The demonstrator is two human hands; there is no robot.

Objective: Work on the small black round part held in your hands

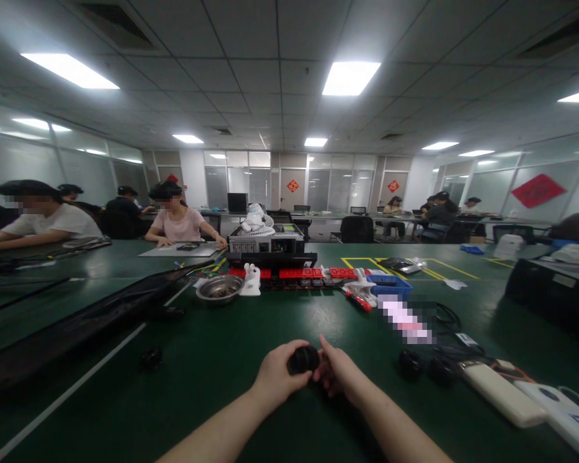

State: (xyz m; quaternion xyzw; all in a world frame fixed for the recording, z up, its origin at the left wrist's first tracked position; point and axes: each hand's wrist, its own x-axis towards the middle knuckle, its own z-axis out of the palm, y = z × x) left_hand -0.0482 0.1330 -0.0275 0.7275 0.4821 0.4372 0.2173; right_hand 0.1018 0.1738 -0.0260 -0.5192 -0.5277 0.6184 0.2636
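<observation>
Over the near middle of the green table, my left hand [276,378] is closed around a black round part [303,360], with the thumb below and the fingers over its top. The part looks short and cylindrical; its exact kind I cannot make out. My right hand [340,373] is at its right side, one finger stretched upward and the others curled in against the part's edge. Similar black round pieces lie on the table: one to the left [151,358], and a pair on the right, the nearer piece [410,364] beside another piece [442,370].
Ahead stand a metal bowl [219,289] of small parts, a red strip of trays [309,274], a blue bin [390,285] and an opened equipment case [265,243]. White power banks [504,393] and cables lie right. A long black bag [91,321] stretches left. A co-worker [183,222] sits across.
</observation>
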